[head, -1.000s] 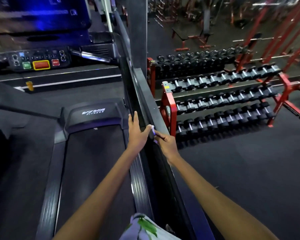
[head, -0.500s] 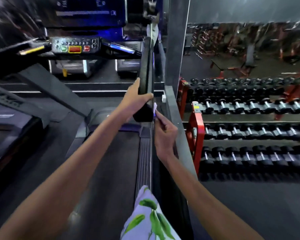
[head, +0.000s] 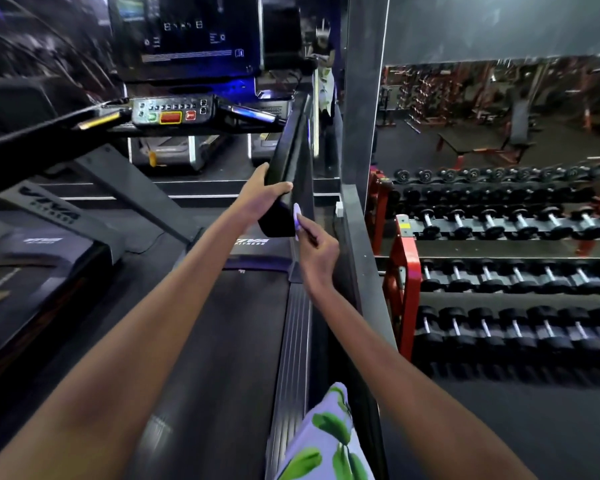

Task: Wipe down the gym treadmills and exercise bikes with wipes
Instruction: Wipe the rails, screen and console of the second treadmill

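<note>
I stand on a black treadmill whose belt runs forward to a console with green and red buttons. My left hand grips the near end of the right handrail, thumb over its top. Just below and to the right, my right hand pinches a small white wipe and holds it against the handrail's end.
A second treadmill lies to the left. A grey ledge and pillar border the right side, with a red dumbbell rack beyond. Leaf-print clothing shows at the bottom. A screen rises above the console.
My view has lifted from the deck toward the console. Both hands rose from the low side rail to the handrail's near end, the wipe still pinched in the right hand.
</note>
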A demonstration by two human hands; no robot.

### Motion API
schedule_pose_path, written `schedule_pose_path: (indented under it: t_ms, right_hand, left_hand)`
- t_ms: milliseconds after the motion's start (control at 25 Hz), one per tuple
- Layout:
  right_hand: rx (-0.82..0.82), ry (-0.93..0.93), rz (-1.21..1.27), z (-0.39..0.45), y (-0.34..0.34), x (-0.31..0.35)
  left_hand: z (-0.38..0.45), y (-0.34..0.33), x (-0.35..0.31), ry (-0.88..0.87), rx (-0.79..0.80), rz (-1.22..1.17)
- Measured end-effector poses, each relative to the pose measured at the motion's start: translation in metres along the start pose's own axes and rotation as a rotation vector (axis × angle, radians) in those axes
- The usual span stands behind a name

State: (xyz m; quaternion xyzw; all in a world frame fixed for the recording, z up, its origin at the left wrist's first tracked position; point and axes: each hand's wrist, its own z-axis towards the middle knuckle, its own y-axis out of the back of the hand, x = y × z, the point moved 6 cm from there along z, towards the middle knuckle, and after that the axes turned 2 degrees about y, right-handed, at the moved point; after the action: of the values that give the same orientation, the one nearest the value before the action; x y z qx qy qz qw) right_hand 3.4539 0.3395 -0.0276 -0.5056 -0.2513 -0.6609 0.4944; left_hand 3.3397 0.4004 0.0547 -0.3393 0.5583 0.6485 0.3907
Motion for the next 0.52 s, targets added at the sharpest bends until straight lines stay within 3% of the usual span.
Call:
schedule_pose_path:
  t_ms: [160,400,520]
  right_hand:
    - [0.032,-0.077,-0.024,0.018,-0.008,0.006]
    - [0.053,0.031,0.014,-0.008,-0.002,-0.007]
    - [0.082,-0.059,0.021,0.015,-0.007,-0.012]
  left_hand:
    - [-0.002,0.001,-0.004,0.006,-0.012,-0.011]
    - [0.007,0.002,0.006,0.008,-0.039,-0.020]
    - [0.009,0.002,0.010,-0.007,-0.066,-0.054]
